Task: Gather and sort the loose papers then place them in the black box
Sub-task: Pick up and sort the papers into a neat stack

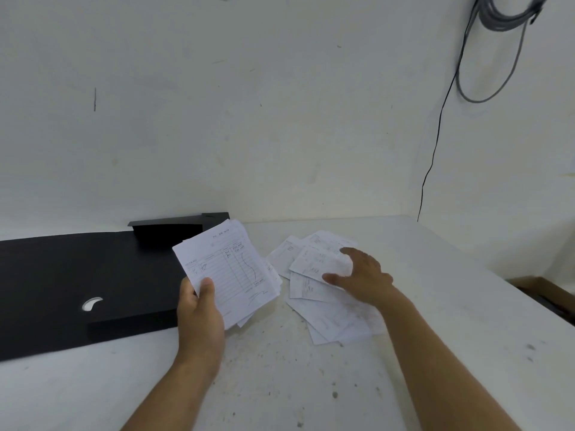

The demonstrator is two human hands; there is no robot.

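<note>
My left hand (199, 309) grips a stack of white lined slips (230, 269) by its lower left corner, thumb on top, holding it tilted above the table beside the black box. The black box (77, 281) lies open and flat at the left, with a finger notch in its panel and a raised flap at the back. Several loose papers (323, 303) are scattered on the white table to the right. My right hand (361, 275) hovers over that pile with fingers spread and relaxed, fingertips at the top sheets; I cannot tell whether they touch.
The white table (280, 368) is speckled and meets a white wall behind. A thin black cable (435, 150) hangs down the wall at the right, under a coil of grey cable (504, 14). A brown cardboard edge (541, 290) shows beyond the table's right side.
</note>
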